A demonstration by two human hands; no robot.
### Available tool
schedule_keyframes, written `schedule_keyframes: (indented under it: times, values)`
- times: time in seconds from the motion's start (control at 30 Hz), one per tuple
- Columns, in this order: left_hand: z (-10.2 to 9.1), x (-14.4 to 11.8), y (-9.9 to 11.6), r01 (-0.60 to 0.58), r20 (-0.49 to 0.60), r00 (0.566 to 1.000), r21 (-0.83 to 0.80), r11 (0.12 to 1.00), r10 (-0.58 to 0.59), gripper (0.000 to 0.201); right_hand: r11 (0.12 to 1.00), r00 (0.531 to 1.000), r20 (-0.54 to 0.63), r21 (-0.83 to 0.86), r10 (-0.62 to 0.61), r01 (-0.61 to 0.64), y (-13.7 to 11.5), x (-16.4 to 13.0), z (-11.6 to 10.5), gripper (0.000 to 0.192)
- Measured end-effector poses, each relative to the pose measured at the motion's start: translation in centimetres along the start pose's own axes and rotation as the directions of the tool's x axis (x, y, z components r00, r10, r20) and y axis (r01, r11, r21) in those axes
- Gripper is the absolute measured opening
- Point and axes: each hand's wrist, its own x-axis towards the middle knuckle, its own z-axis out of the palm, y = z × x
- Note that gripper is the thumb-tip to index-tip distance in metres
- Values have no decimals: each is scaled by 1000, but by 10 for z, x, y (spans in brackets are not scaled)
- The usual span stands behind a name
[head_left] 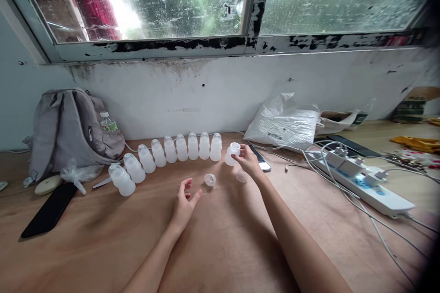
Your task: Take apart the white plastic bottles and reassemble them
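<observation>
My right hand (pixel 248 161) grips a small white translucent bottle (pixel 232 153), open mouth up, at the right end of a curved row of several capped white bottles (pixel 172 153) on the wooden table (pixel 220 233). My left hand (pixel 184 202) rests on the table with loosely curled fingers, holding nothing. A small clear cap (pixel 210 179) lies just right of its fingertips. A second clear cap piece (pixel 241 176) lies under my right wrist.
A grey backpack (pixel 70 130) with a water bottle stands at back left, a black phone (pixel 50 210) in front of it. A phone (pixel 260 159) lies behind my right hand. A white plastic bag (pixel 283 123) and a power strip (pixel 364 183) with cables fill the right.
</observation>
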Motion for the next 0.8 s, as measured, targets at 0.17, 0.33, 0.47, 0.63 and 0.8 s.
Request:
schedule_keyframes:
  times: [0.17,0.33,0.47,0.63,0.8]
  values:
    - [0,-2,-1,-31,7,999,57,998,31,37,998,999,42,-51,-24,26,14,0,11,43]
    - [-1,-2,0,-41,4,999,80,996,40,36,979,977,-125,-138,-171,154,5,-2,7,51]
    - [-1,-2,4,-24,-16,1000,32,999,24,31,958,925,-265,-159,-274,238,-26,-11,4,26]
    - [-4,-2,7,-45,-21,999,42,998,46,26,930,940,333,-318,-74,186,-39,-29,21,13]
    - [-4,-3,3,-103,36,994,130,986,99,44,923,857,513,-302,-52,237,-35,-54,53,21]
